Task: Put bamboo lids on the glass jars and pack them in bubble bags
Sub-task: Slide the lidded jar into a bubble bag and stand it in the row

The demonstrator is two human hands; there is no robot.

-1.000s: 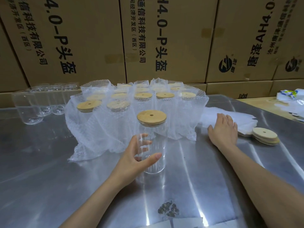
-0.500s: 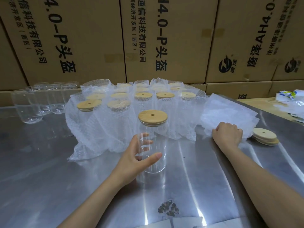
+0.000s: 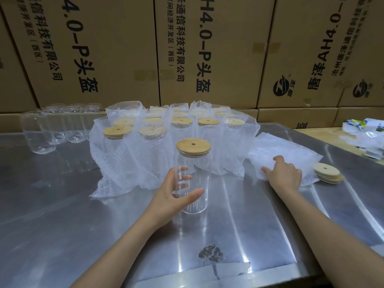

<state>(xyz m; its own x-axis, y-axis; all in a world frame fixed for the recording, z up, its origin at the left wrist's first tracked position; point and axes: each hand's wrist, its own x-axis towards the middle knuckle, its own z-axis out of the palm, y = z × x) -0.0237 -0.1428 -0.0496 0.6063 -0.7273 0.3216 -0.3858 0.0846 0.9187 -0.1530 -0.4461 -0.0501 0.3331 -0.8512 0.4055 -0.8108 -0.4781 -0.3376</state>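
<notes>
1. The left hand (image 3: 176, 196) is wrapping around the glass jar (image 3: 194, 183) from its left side, thumb across the near face and fingers showing through the glass behind. The jar is standing upright on the steel table (image 3: 62, 225), pretty much dead center.
2. That jar is already wearing its bamboo lid (image 3: 193, 147), sitting flat on top with the little hole facing up, well above the hand.
3. The right hand (image 3: 284, 175) is sitting off to the right of the jar, fingers curling down and pinching the top bubble bag (image 3: 276, 150) of a flat pile lying on the table.
4. Just right of that hand, a small stack of spare lids (image 3: 327, 173) is resting on the table, partly on the edge of the bags.
5. Behind the jar, a bunch of packed jars (image 3: 166, 138) are standing in their bubble bags, lids on.
6. Back left, empty jars (image 3: 43, 132) are waiting without lids, and cardboard boxes (image 3: 207, 48) are stacking up along the back.
</notes>
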